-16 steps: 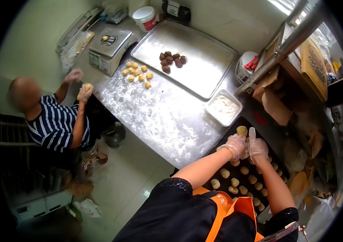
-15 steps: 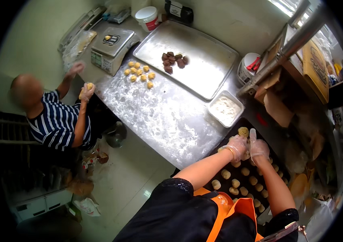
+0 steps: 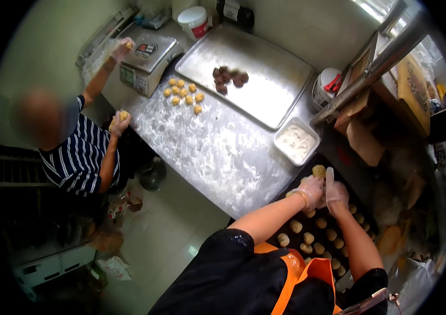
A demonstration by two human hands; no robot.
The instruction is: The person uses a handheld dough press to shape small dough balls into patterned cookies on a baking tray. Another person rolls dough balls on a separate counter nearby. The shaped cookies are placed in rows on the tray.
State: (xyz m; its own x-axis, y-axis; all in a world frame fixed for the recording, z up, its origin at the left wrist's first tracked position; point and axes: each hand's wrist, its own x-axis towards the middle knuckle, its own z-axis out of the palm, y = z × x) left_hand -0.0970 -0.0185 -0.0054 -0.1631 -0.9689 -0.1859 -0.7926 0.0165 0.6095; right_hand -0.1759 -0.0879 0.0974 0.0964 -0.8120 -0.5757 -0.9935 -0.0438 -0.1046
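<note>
My left hand (image 3: 312, 191), in a clear glove, is closed over the dark baking tray (image 3: 313, 160). Whatever sits inside its fingers is hidden. Just past its knuckles shows a pale yellow-brown ball (image 3: 318, 170), larger than the rest. Close beside it, my right hand (image 3: 337, 195), also gloved, is held flat with its fingers stretched forward. Below both hands, several pale dough balls (image 3: 296, 226) lie spread over the tray, partly covered by my forearms.
A white tub of flour (image 3: 296, 140) stands at the table's corner. Beyond it lies a metal tray (image 3: 265, 94) with dark brown lumps (image 3: 222, 80). Yellow dough pieces (image 3: 183, 92) rest on the floured table (image 3: 196, 152). A co-worker (image 3: 84, 152) holds dough beside a scale (image 3: 147, 60).
The co-worker's far hand has moved up to the scale and now holds a small yellow piece; the scale's plate is bare. My own hands have barely moved.
</note>
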